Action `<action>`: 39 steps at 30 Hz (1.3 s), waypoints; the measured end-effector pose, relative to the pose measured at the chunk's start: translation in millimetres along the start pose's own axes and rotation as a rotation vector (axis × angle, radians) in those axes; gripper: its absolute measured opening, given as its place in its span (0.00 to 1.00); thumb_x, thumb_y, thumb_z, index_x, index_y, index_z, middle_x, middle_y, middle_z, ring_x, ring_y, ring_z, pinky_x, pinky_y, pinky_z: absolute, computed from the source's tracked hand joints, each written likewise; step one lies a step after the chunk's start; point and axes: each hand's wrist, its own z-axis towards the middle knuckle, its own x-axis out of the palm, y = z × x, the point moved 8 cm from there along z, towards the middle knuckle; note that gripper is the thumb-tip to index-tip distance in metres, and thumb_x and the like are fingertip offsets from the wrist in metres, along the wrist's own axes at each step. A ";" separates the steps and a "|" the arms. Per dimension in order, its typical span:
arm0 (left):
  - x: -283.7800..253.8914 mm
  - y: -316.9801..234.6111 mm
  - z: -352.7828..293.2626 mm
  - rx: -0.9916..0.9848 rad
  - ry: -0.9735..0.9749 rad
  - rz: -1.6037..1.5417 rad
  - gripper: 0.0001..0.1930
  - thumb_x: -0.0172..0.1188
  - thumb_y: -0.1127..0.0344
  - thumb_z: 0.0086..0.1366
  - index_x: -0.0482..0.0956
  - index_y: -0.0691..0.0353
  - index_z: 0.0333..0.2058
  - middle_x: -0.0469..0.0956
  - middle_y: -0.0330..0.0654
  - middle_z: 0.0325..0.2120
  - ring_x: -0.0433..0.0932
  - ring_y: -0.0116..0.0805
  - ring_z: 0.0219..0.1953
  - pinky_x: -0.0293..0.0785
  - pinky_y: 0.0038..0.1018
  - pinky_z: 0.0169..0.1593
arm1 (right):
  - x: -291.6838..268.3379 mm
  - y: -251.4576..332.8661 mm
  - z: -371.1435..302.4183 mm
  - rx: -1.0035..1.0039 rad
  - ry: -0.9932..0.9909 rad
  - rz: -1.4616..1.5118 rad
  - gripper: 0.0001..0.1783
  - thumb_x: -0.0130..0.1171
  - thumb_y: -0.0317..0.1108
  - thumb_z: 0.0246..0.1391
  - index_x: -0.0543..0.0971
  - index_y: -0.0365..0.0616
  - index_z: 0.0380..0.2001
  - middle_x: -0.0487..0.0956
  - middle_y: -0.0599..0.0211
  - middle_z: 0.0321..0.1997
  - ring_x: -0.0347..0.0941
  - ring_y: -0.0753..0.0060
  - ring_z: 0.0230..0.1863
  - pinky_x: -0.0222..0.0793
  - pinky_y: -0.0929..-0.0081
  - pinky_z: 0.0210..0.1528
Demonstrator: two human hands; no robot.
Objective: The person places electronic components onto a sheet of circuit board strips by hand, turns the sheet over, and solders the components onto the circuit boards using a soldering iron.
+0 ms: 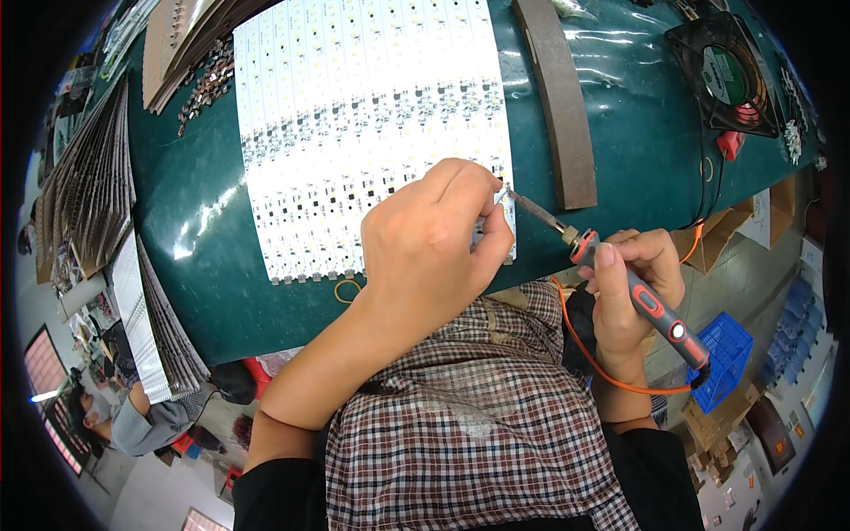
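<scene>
A white panel of LED circuit-board strips [372, 80] lies on the green table mat, dotted with small dark components. Over its lower right part, my left hand [434, 230] is closed in a pinch, fingertips by the panel's right edge. Whatever thin thing it pinches is too small to make out. My right hand [637, 274] grips a grey and red soldering iron [653, 305] like a pen, off the table's near edge. The iron's metal tip points up and left and meets the panel's right edge beside my left fingertips.
Right of the panel lies a long brown bar [562, 115]. A black fan [726, 75] stands at the far right. An orange cord [584, 354] trails from the iron. Stacked strips [88, 177] fill the left side, near small loose parts [208, 80]. Another person [150, 420] sits at lower left.
</scene>
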 end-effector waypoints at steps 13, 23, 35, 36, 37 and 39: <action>-2.8 1.3 -1.0 -0.021 0.019 -0.006 0.07 0.64 0.79 0.52 0.74 0.62 0.25 0.84 0.41 0.32 0.82 0.33 0.27 0.79 0.25 0.30 | 2.0 3.6 -0.3 -0.050 0.011 -0.026 0.10 0.63 0.18 0.56 0.71 0.39 0.32 0.77 0.64 0.27 0.71 0.81 0.28 0.68 0.82 0.31; -17.9 5.8 -2.8 -0.043 -0.006 -0.003 0.08 0.65 0.78 0.52 0.74 0.61 0.25 0.85 0.42 0.34 0.83 0.32 0.29 0.74 0.24 0.28 | -1.5 10.8 0.0 -0.115 0.004 0.010 0.11 0.64 0.19 0.55 0.70 0.39 0.33 0.77 0.63 0.26 0.70 0.80 0.27 0.65 0.81 0.30; -13.4 4.8 -2.5 -0.024 -0.012 0.013 0.07 0.67 0.77 0.52 0.76 0.61 0.25 0.83 0.41 0.33 0.82 0.31 0.28 0.74 0.23 0.28 | 3.7 12.4 1.0 -0.197 0.008 0.023 0.11 0.64 0.22 0.56 0.69 0.40 0.33 0.76 0.65 0.26 0.67 0.82 0.25 0.62 0.83 0.28; -10.4 5.6 -3.0 -0.053 0.018 0.035 0.07 0.67 0.77 0.52 0.76 0.61 0.25 0.83 0.40 0.33 0.82 0.31 0.28 0.74 0.23 0.27 | 2.2 11.4 1.3 -0.187 -0.001 -0.001 0.11 0.64 0.22 0.57 0.69 0.40 0.32 0.75 0.66 0.25 0.67 0.82 0.25 0.62 0.82 0.28; -8.4 6.2 -1.3 -0.053 0.018 0.035 0.07 0.67 0.77 0.52 0.76 0.61 0.25 0.83 0.40 0.33 0.82 0.31 0.28 0.74 0.23 0.27 | 1.5 10.7 1.7 -0.188 0.000 -0.015 0.11 0.64 0.22 0.57 0.69 0.40 0.32 0.75 0.66 0.25 0.67 0.82 0.25 0.62 0.82 0.28; -8.5 4.1 2.1 0.002 -0.037 0.039 0.07 0.68 0.76 0.51 0.78 0.61 0.26 0.81 0.39 0.31 0.81 0.30 0.26 0.74 0.23 0.27 | 1.4 9.8 2.0 -0.181 0.013 -0.032 0.11 0.64 0.21 0.56 0.69 0.40 0.32 0.74 0.66 0.25 0.66 0.82 0.25 0.61 0.82 0.28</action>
